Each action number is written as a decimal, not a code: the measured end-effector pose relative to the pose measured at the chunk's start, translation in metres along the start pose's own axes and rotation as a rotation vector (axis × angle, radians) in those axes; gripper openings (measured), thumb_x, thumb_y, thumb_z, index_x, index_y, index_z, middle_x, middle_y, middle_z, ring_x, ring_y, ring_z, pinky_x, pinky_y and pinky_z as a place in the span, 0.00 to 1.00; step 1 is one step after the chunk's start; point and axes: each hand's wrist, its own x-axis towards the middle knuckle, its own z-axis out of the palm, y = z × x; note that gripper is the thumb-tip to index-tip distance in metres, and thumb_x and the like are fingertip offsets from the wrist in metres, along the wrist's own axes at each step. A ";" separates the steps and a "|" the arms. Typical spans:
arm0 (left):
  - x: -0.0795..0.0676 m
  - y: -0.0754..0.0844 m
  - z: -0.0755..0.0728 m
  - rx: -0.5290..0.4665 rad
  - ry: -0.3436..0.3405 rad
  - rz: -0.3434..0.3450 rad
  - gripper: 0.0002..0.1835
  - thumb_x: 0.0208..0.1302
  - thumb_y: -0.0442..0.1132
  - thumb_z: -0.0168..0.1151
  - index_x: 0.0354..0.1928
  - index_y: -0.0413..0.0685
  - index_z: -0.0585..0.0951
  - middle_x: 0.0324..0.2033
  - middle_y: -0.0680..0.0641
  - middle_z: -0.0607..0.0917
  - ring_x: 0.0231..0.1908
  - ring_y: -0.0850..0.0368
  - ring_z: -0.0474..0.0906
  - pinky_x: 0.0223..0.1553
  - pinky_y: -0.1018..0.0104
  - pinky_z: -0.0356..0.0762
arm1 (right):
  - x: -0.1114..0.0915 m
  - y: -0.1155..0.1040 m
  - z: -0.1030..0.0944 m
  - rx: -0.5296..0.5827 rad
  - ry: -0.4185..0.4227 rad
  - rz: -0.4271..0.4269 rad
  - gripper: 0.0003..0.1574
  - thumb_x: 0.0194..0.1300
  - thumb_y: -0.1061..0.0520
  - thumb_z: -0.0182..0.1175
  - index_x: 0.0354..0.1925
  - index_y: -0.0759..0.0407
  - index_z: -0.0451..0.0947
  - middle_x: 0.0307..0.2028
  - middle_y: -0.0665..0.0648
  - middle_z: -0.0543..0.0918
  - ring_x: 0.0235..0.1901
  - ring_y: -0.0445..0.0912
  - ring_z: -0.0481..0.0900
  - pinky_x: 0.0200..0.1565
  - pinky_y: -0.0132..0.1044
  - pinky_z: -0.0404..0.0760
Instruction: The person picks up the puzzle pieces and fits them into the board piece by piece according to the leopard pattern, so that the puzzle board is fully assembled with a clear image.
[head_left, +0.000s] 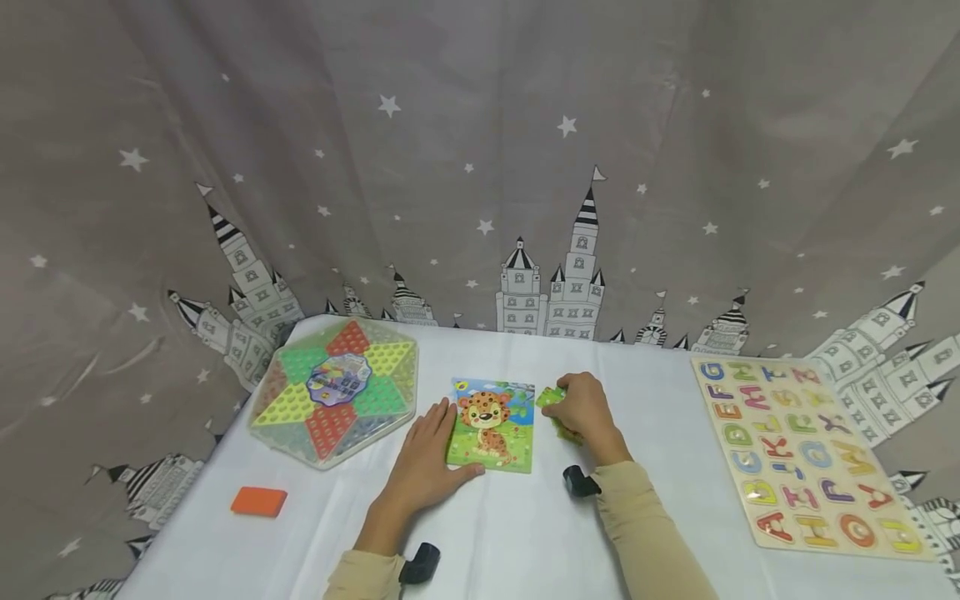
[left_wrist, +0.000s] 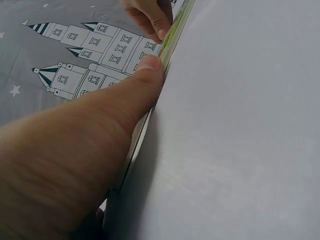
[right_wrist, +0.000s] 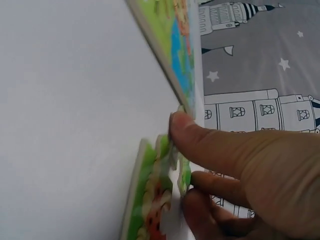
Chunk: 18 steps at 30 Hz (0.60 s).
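Note:
A square puzzle board (head_left: 491,427) with a spotted leopard cub on green and blue lies in the middle of the white table. My left hand (head_left: 425,454) rests along its left side, fingers extended, with the thumb at the lower edge; the left wrist view shows that thumb (left_wrist: 147,70) against the board's edge. Just right of the board, my right hand (head_left: 592,415) pinches a small green puzzle piece (head_left: 550,397) between thumb and fingers. In the right wrist view, more puzzle pieces (right_wrist: 145,195), green with spotted orange parts, lie beside the fingers.
A Chinese checkers board (head_left: 390,358) with a coloured star lies at the left. Nearer the front is an orange block (head_left: 258,502). A wooden alphabet board (head_left: 806,458) lies at the right. Behind the table hangs a grey curtain (head_left: 450,125) printed with castles.

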 end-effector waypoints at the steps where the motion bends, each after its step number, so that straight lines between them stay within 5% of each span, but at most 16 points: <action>1: 0.000 0.000 -0.001 -0.013 -0.006 -0.006 0.60 0.57 0.69 0.68 0.81 0.44 0.53 0.81 0.43 0.53 0.81 0.43 0.47 0.82 0.45 0.44 | 0.001 0.000 0.000 -0.006 0.001 0.010 0.38 0.54 0.53 0.79 0.58 0.70 0.80 0.58 0.70 0.81 0.57 0.61 0.80 0.63 0.55 0.80; 5: -0.002 -0.001 -0.003 -0.077 0.000 -0.013 0.58 0.57 0.64 0.71 0.81 0.43 0.55 0.80 0.42 0.56 0.80 0.42 0.50 0.82 0.44 0.45 | 0.003 0.001 -0.001 0.006 0.001 0.047 0.36 0.55 0.52 0.78 0.57 0.66 0.77 0.56 0.67 0.82 0.52 0.58 0.80 0.57 0.52 0.81; 9: -0.002 -0.003 -0.005 -0.097 0.010 -0.010 0.57 0.57 0.62 0.72 0.80 0.43 0.56 0.79 0.41 0.60 0.80 0.41 0.53 0.81 0.44 0.48 | 0.003 0.000 0.000 0.118 0.069 0.067 0.24 0.63 0.55 0.71 0.54 0.58 0.77 0.51 0.61 0.85 0.48 0.55 0.83 0.48 0.47 0.82; 13: -0.002 -0.004 -0.004 -0.106 0.008 -0.002 0.57 0.58 0.62 0.72 0.80 0.43 0.55 0.79 0.40 0.61 0.80 0.41 0.53 0.81 0.45 0.48 | -0.005 -0.011 0.003 0.240 0.123 0.005 0.15 0.66 0.57 0.67 0.51 0.53 0.82 0.44 0.56 0.88 0.41 0.49 0.86 0.40 0.40 0.81; 18: -0.003 -0.004 -0.005 -0.123 0.029 0.017 0.57 0.58 0.61 0.72 0.80 0.41 0.56 0.78 0.39 0.62 0.79 0.41 0.55 0.81 0.45 0.49 | -0.019 -0.040 0.020 0.260 -0.070 -0.189 0.15 0.63 0.56 0.71 0.48 0.53 0.85 0.39 0.53 0.89 0.33 0.42 0.85 0.34 0.34 0.81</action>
